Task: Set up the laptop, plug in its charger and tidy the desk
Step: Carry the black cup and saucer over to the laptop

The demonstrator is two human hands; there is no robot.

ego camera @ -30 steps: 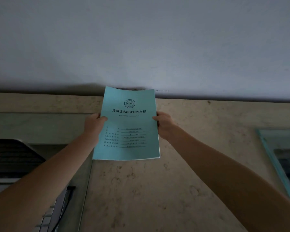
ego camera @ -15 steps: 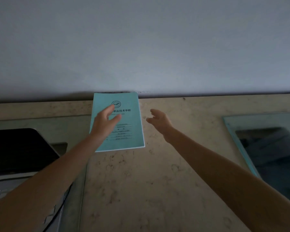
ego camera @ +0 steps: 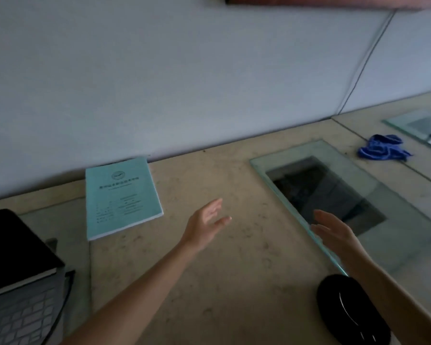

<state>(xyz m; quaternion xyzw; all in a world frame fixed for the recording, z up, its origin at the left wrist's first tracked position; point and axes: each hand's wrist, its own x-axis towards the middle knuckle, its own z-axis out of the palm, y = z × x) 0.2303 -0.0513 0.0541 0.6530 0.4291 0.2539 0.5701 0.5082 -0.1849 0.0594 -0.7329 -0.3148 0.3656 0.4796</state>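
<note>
I count one laptop (ego camera: pixel 18 272), one teal booklet (ego camera: pixel 122 197), one blue cloth (ego camera: pixel 381 148), one black oval object (ego camera: pixel 346 310) (I cannot tell what it is) and two bare hands, all over one mottled beige desk (ego camera: pixel 222 275). Two glass panes are clear to me, one (ego camera: pixel 393 220) right of centre and one (ego camera: pixel 418 125) at the far right edge, and there seems to be a third under the laptop. The laptop sits at the lower left, partly cut off by the edge of the view. Its lid is up, the screen is black and the keyboard pale grey. The hinge line runs from lower left up toward the right, so the screen faces back toward me. A dark cable (ego camera: pixel 69 287) curves just beside its right side, and I cannot tell whether it is plugged in. The booklet lies flat just right of the laptop, with its top edge at the foot of the grey wall (ego camera: pixel 184 83). Its long axis runs from me toward the wall, tilted a little, with a round emblem and dark print facing up. The left hand (ego camera: pixel 205 224) hangs above the bare desk between booklet and centre pane, fingers loosely spread and holding nothing. The right hand (ego camera: pixel 334 232) is over the near edge of that pane, fingers straight and relaxed, also empty. The cloth lies crumpled well off to the right, between the two panes.
</note>
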